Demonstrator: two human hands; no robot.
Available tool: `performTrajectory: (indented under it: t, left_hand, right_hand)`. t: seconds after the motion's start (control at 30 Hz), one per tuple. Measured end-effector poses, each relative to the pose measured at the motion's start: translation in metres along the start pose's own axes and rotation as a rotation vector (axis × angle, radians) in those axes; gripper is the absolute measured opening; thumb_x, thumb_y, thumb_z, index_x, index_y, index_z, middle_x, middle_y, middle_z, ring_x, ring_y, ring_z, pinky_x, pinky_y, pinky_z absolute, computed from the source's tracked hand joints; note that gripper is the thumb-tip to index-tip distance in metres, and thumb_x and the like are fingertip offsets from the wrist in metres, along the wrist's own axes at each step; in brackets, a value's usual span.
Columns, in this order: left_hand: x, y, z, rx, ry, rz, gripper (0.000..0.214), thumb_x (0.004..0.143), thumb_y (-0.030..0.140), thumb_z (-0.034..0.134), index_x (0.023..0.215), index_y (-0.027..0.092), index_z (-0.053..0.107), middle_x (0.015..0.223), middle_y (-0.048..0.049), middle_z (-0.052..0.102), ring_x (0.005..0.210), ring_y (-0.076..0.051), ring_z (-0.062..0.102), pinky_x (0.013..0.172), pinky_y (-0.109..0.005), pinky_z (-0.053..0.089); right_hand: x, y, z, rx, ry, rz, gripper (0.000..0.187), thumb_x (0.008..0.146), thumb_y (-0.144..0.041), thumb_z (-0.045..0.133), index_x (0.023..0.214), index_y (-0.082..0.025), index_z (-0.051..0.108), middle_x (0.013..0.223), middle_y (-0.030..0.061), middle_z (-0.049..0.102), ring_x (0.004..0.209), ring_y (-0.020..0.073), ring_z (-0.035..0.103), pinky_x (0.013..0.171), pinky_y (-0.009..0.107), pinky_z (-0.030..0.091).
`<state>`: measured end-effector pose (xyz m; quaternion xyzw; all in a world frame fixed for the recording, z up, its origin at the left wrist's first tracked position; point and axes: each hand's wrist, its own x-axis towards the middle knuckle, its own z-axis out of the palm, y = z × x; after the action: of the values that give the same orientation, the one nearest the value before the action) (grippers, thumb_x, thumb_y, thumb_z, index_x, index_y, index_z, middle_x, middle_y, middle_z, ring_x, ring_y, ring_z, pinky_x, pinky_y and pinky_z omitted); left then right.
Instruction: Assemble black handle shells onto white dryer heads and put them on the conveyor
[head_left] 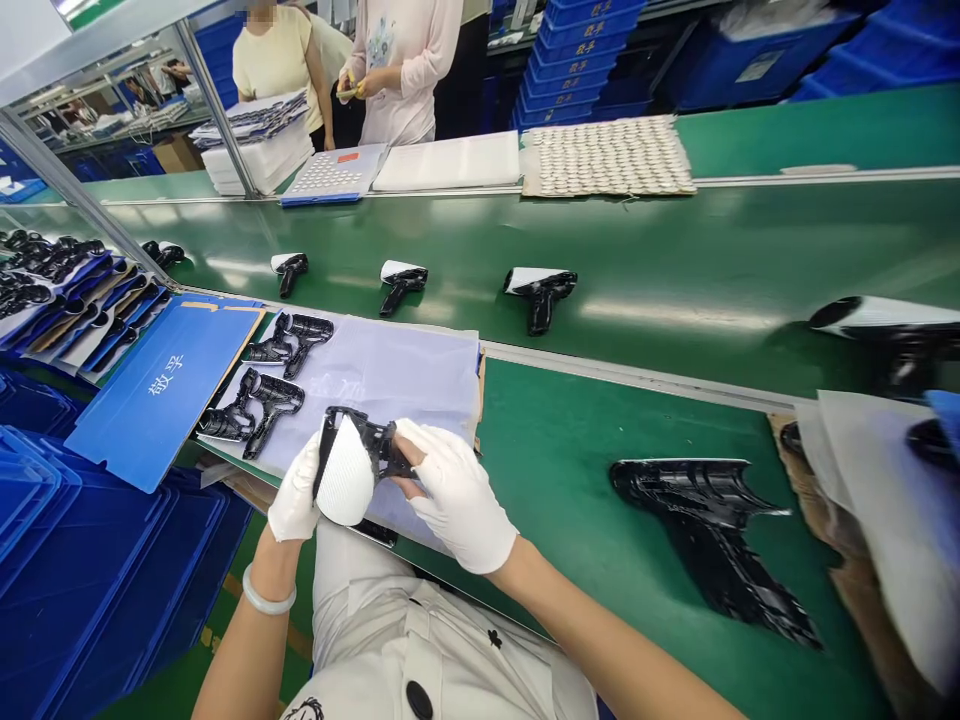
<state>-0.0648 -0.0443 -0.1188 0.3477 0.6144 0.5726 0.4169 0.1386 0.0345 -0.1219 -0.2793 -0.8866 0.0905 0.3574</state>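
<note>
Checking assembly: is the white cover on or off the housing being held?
On: the white cover sits over one end of the black housing, between the left hand and right hand.

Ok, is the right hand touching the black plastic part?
Touching. The head view shows the gloved right hand with its fingers resting directly on the black plastic part, next to its white cover.

The white-gloved left hand (296,490) and right hand (454,495) grip a black pistol-shaped plastic housing (382,447) with a white ribbed cover (345,472) over a pale sheet (390,370).
</note>
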Motion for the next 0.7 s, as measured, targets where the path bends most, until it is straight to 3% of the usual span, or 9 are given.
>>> performTrajectory:
  t: [0.07, 0.13, 0.23, 0.33, 0.43, 0.53, 0.6, 0.7]
  left_hand:
    - [-0.003, 0.007, 0.011, -0.051, -0.039, -0.053, 0.064, 0.085, 0.072, 0.05, 0.119, 0.022, 0.07, 0.125, -0.0115, 0.071, 0.127, -0.034, 0.06, 0.108, -0.047, 0.051]
    - [-0.006, 0.012, 0.017, -0.097, -0.065, -0.101, 0.067, 0.081, 0.074, 0.055, 0.119, 0.022, 0.07, 0.123, -0.0112, 0.072, 0.125, -0.033, 0.062, 0.106, -0.044, 0.052]
    - [-0.01, 0.013, 0.016, -0.123, -0.093, -0.159, 0.071, 0.08, 0.075, 0.056, 0.123, 0.02, 0.068, 0.123, -0.0131, 0.072, 0.121, -0.033, 0.064, 0.106, -0.044, 0.052]
    - [-0.015, 0.013, 0.009, -0.128, -0.14, -0.175, 0.083, 0.078, 0.08, 0.052, 0.133, 0.018, 0.062, 0.135, -0.0157, 0.065, 0.13, -0.034, 0.057, 0.11, -0.044, 0.048]
    - [-0.02, 0.021, 0.003, -0.045, -0.268, 0.021, 0.099, 0.072, 0.086, 0.049, 0.146, 0.02, 0.048, 0.154, -0.0158, 0.046, 0.144, -0.035, 0.04, 0.119, -0.046, 0.034]
    - [-0.022, 0.036, 0.003, 0.213, -0.309, 0.345, 0.117, 0.055, 0.083, 0.069, 0.15, 0.021, 0.041, 0.159, -0.0184, 0.035, 0.148, -0.041, 0.03, 0.123, -0.054, 0.023]
    - [-0.021, 0.048, 0.005, 0.37, -0.3, 0.474, 0.116, 0.049, 0.078, 0.076, 0.145, 0.02, 0.046, 0.152, -0.0208, 0.045, 0.144, -0.043, 0.036, 0.121, -0.059, 0.025]
    - [-0.018, 0.059, 0.009, 0.491, -0.275, 0.574, 0.094, 0.052, 0.069, 0.083, 0.128, 0.019, 0.06, 0.124, -0.019, 0.068, 0.117, -0.039, 0.064, 0.104, -0.054, 0.047]
  right_hand:
    - [0.0, 0.001, 0.001, 0.013, -0.083, 0.007, 0.037, 0.095, -0.023, 0.049, 0.13, -0.017, 0.06, 0.128, 0.0171, 0.065, 0.12, 0.0288, 0.06, 0.1, 0.049, 0.05]
    - [0.0, 0.0, 0.003, 0.039, -0.147, 0.023, 0.038, 0.094, -0.02, 0.05, 0.131, -0.017, 0.059, 0.129, 0.0168, 0.064, 0.119, 0.0287, 0.06, 0.101, 0.049, 0.05]
    - [0.004, -0.003, 0.003, 0.119, -0.26, 0.098, 0.039, 0.092, -0.014, 0.052, 0.13, -0.016, 0.058, 0.125, 0.0159, 0.066, 0.112, 0.0277, 0.062, 0.098, 0.046, 0.05]
    - [0.01, -0.006, 0.001, 0.206, -0.403, 0.264, 0.034, 0.087, -0.017, 0.059, 0.121, -0.015, 0.06, 0.107, 0.014, 0.068, 0.097, 0.0285, 0.065, 0.086, 0.044, 0.052]
    - [0.013, -0.007, -0.002, 0.495, -0.526, 0.437, 0.022, 0.088, -0.032, 0.061, 0.103, -0.016, 0.059, 0.089, 0.0085, 0.065, 0.079, 0.0237, 0.063, 0.07, 0.036, 0.051]
    - [0.011, -0.012, -0.004, 0.947, -0.652, 0.585, 0.039, 0.094, -0.056, 0.046, 0.087, -0.018, 0.052, 0.068, 0.0004, 0.056, 0.059, 0.0154, 0.055, 0.055, 0.026, 0.044]
    - [0.01, -0.017, -0.005, 1.108, -0.702, 0.636, 0.053, 0.09, -0.069, 0.045, 0.077, -0.018, 0.049, 0.064, -0.0007, 0.052, 0.057, 0.0129, 0.05, 0.052, 0.023, 0.041]
    - [0.01, -0.027, -0.007, 1.26, -0.789, 0.693, 0.06, 0.082, -0.075, 0.054, 0.07, -0.017, 0.05, 0.061, -0.0004, 0.054, 0.054, 0.011, 0.048, 0.048, 0.022, 0.039]
